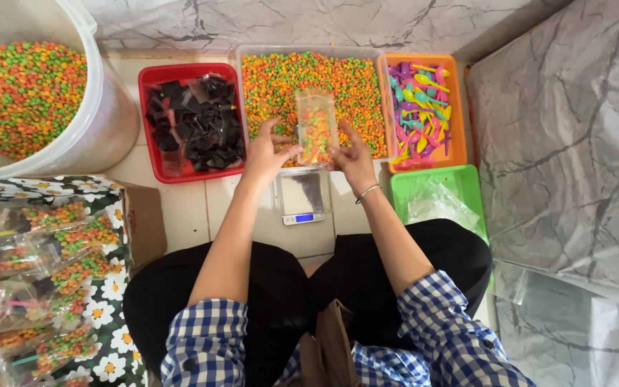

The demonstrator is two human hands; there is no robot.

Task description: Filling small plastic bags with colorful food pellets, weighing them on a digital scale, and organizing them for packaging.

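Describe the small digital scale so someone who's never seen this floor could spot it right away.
Start at the wide clear plastic tub of orange, green and yellow pellets along the marble wall. Directly below it, under the left hand and right hand holding a clear pellet-filled bag, sits the small silver digital scale on the floor tiles. It alone has a blue lit display.

Clear pouch (316, 129) of coloured candy above the scale's blue screen (304, 217) — filled pouches (30, 279) lower left.
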